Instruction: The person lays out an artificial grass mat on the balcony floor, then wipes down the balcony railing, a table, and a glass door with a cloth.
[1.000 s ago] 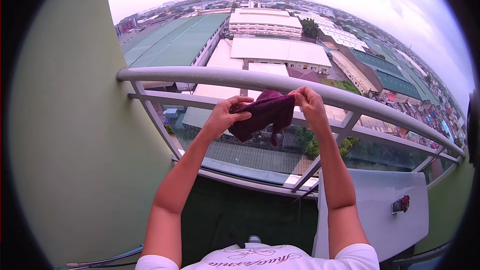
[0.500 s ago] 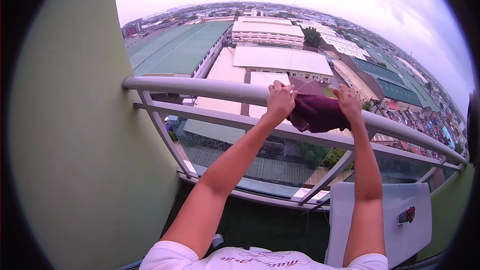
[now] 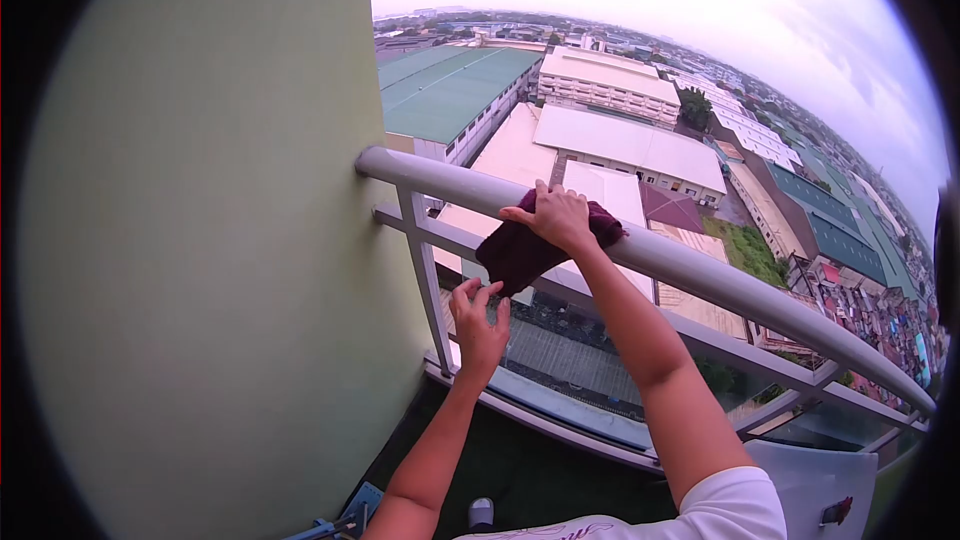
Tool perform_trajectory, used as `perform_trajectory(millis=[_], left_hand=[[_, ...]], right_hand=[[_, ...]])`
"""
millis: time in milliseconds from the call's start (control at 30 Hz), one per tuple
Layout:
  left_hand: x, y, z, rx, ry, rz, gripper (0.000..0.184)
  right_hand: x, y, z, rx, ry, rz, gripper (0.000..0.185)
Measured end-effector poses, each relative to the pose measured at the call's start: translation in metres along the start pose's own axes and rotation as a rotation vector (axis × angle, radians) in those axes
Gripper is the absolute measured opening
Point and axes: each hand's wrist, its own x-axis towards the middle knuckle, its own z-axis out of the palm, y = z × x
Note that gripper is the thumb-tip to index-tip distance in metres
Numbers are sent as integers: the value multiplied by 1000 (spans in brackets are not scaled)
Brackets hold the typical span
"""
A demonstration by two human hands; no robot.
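Observation:
A dark maroon cloth (image 3: 522, 258) is draped over the grey top rail (image 3: 690, 270) of a balcony railing, its lower part hanging on the near side. My right hand (image 3: 560, 218) presses the cloth onto the rail, fingers over the top and thumb pointing left. Below it, my left hand (image 3: 482, 328) is raised with fingers bent and apart. Its fingertips are at the cloth's lower corner; whether they touch it I cannot tell.
A green wall (image 3: 220, 240) stands at the left, where the rail ends. Under the top rail run a lower bar and glass panels. At the lower right is a white table (image 3: 815, 475) with a small dark and red object (image 3: 836, 512). Rooftops lie far below, beyond the railing.
The view has turned left. Both hands have moved nearer the rail's wall end with the cloth. My left hand has come off the rail and dropped below; my right hand now holds the cloth on top.

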Motion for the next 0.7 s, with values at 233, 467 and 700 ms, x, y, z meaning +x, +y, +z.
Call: perform_trajectory(millis=[233, 467, 700], left_hand=[[-24, -126, -109, 115, 48, -277, 27], [-56, -173, -153, 209, 56, -462, 29], [-62, -166, -142, 176, -13, -417, 29]], right_hand=[[148, -209, 97, 36, 90, -136, 92], [187, -277, 142, 87, 445, -380, 20], [98, -205, 198, 728, 25, -565, 8]])
